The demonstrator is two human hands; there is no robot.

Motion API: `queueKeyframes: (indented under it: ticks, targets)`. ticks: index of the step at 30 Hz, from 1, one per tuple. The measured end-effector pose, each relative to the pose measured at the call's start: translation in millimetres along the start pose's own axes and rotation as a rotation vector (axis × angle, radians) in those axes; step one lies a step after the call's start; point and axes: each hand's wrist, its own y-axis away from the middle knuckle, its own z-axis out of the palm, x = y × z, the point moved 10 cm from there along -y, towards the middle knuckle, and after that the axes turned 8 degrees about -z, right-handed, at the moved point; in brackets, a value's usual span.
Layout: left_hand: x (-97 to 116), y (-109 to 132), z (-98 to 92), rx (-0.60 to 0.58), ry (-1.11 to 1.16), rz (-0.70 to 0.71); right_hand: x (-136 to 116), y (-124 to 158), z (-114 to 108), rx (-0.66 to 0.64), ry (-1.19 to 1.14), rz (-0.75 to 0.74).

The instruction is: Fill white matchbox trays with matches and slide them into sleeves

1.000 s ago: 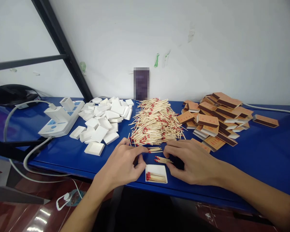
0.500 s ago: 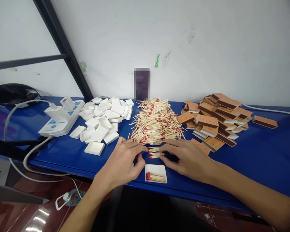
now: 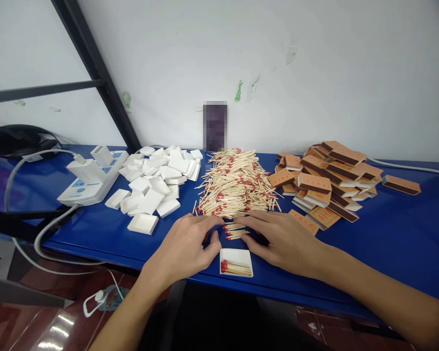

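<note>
A small row of matches (image 3: 235, 231) lies on the blue table between my hands, red heads to the left. My left hand (image 3: 192, 243) has thumb and forefinger apart, the fingertips beside the match heads. On the other side, my right hand (image 3: 276, 239) touches the bare ends with its thumb, and its forefinger reaches over the row's upper edge. Just below sits a white matchbox tray (image 3: 235, 254), with several matches along its lower side. Behind the row rises a big heap of loose matches (image 3: 237, 185).
White empty trays (image 3: 151, 183) are piled at the left, beside a power strip (image 3: 95, 183) with cables. Orange matchbox sleeves (image 3: 325, 180) are heaped at the right. A dark pixelated object (image 3: 215, 126) leans on the wall. The table's front edge runs just below the tray.
My right forefinger has stretched left over the top of the match row. My left thumb has risen slightly. The tray and the heaps have stayed put.
</note>
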Motion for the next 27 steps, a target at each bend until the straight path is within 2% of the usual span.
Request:
queueKeyframes:
  ticks: [11,15,27]
  targets:
    - [-2.1,0.0,9.6,-0.091,0.039,0.006,-2.7,-1.8,-0.3,-0.007,-0.045,-0.012]
    - [-0.7,0.8,9.5,-0.083,0.032,0.023,-2.7,-1.0,-1.3,0.021,-0.042,-0.02]
    - [4.6,4.7,3.8,-0.111,0.027,0.081,9.4,-3.8,0.8,0.001,-0.2,0.096]
